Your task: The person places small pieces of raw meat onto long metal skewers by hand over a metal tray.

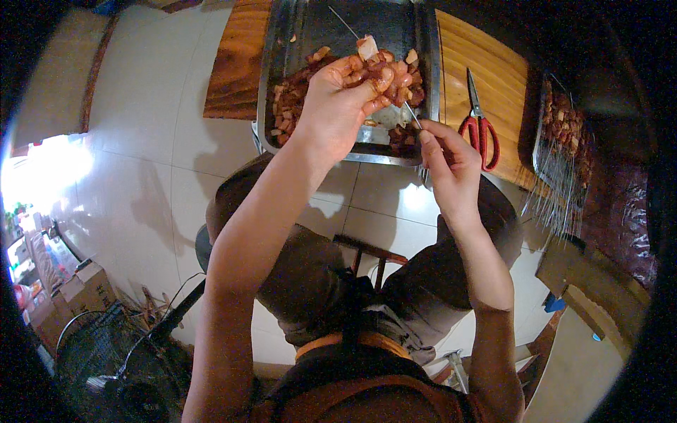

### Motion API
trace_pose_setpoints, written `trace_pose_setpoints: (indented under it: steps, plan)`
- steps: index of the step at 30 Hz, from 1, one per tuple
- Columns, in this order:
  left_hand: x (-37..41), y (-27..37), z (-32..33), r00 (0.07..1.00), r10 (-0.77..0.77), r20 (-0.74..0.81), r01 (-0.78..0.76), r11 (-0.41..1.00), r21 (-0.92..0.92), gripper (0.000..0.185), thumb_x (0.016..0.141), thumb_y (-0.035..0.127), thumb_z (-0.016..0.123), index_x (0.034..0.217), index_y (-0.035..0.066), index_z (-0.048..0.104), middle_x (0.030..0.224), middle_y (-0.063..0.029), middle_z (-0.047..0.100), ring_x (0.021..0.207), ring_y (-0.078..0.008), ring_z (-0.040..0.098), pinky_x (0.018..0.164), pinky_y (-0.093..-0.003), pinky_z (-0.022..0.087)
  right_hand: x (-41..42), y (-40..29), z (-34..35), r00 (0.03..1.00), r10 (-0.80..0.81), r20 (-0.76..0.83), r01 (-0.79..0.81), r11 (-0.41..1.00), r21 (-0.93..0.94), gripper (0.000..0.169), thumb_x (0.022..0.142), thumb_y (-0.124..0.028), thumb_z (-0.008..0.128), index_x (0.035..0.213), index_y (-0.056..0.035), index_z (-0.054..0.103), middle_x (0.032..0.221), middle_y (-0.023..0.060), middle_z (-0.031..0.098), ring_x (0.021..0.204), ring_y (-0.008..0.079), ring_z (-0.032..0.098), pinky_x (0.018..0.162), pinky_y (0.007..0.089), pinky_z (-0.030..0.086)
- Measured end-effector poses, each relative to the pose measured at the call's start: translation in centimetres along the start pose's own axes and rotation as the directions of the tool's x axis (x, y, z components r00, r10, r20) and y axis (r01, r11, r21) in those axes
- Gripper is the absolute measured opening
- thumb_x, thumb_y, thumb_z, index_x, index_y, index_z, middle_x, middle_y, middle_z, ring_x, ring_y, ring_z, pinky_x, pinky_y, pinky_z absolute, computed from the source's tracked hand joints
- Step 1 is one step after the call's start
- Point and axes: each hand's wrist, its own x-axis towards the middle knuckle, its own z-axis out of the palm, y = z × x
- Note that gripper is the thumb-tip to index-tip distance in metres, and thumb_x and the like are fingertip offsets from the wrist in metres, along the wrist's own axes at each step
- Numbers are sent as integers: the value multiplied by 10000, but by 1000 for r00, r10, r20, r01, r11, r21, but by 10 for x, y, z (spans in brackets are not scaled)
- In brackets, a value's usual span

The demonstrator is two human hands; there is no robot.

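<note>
My left hand [349,95] is closed around several raw meat pieces [394,74] threaded on a thin metal skewer [344,22], whose far end sticks out up and to the left. A pale, fatty piece [367,47] sits uppermost on it. The fingertips of my right hand [444,153] pinch the skewer's near end, to the right of the meat. Both hands are over the near part of a deep metal tray [433,63], which holds a heap of cut, marinated meat [288,100]. My fingers look wet with marinade.
Red-handled scissors [480,127] lie on the wooden table [497,53] right of the tray. Farther right, a smaller tray [538,143] holds loaded skewers [566,127], their bare ends overhanging its near side. A black fan [127,365] stands at lower left; cardboard [592,317] is at lower right.
</note>
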Motion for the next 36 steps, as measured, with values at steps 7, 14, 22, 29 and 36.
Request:
trace_pose_setpoints:
  steps: [7, 14, 22, 29, 36]
  plan:
    - [5, -12, 1, 987, -37, 156, -3, 969, 248, 318, 829, -17, 567, 1140, -33, 501, 1083, -108, 606, 1001, -198, 588, 888, -299, 472, 1, 1, -10, 992, 127, 27, -129, 977, 167, 148, 896, -120, 551, 961, -11, 628, 679, -43, 528, 592, 35, 461, 526, 196, 383]
    - [42, 22, -46, 960, 272, 71, -174, 375, 911, 336, 762, -94, 526, 1092, -39, 559, 1030, -114, 642, 943, -156, 619, 816, -265, 495, 17, -5, -39, 955, 214, -207, -141, 937, 321, 147, 901, -160, 552, 995, -57, 601, 615, -80, 426, 460, 0, 287, 394, 177, 189]
    - [65, -24, -21, 804, 257, 537, -415, -405, 815, 293, 701, 46, 578, 984, 80, 645, 920, -135, 636, 888, -298, 606, 809, -385, 495, 13, 8, -41, 962, 204, -179, -141, 939, 313, 153, 904, -165, 550, 998, -55, 600, 609, -80, 423, 470, -1, 295, 405, 173, 186]
    - [61, -12, -23, 923, 182, 338, -230, -443, 866, 242, 731, 77, 589, 966, 97, 641, 892, -121, 642, 838, -241, 633, 710, -352, 527, 13, 9, -46, 958, 208, -198, -153, 953, 260, 172, 906, -183, 553, 1003, -50, 601, 607, -84, 423, 474, 2, 297, 408, 178, 181]
    - [56, 45, -46, 997, 21, 81, -74, 671, 738, 347, 835, 171, 595, 1123, -11, 531, 1033, -133, 632, 971, -205, 616, 809, -261, 509, 12, 10, -44, 963, 206, -175, -154, 949, 275, 170, 905, -176, 553, 1004, -44, 595, 614, -79, 422, 484, 1, 302, 409, 174, 184]
